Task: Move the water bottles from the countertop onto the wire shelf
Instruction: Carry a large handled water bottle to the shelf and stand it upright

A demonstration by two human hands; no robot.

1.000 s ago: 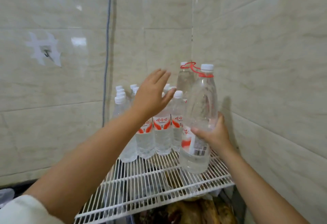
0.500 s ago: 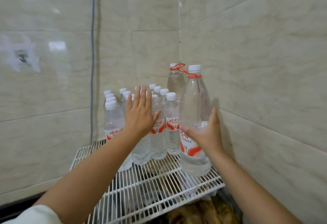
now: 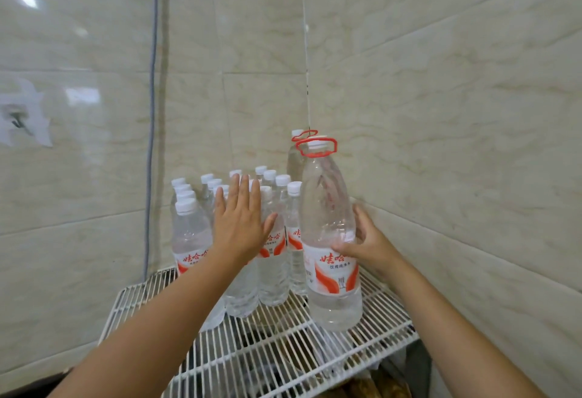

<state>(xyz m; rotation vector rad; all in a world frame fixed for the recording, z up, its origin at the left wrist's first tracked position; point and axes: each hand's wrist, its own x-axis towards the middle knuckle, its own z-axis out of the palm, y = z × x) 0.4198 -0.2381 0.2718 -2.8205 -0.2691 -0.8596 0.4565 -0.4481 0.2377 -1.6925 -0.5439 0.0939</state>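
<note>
A large clear water bottle (image 3: 330, 240) with a red carry ring and a red-and-white label stands upright on the white wire shelf (image 3: 258, 353) at its right side. My right hand (image 3: 368, 243) grips its middle from the right, thumb across the label. A second large bottle (image 3: 296, 158) stands behind it in the corner. Several small white-capped bottles (image 3: 189, 234) stand packed together to the left. My left hand (image 3: 241, 224), fingers straight, lies flat against the front of these small bottles.
Glossy beige tiled walls close in the shelf at the back and right. A grey cable (image 3: 152, 114) runs down the left wall. Brown items (image 3: 365, 388) lie beneath the shelf. The shelf's front wires are bare.
The large bottle came down from its tilted, lifted pose and now stands on the shelf. My left hand dropped from above the caps onto the fronts of the small bottles.
</note>
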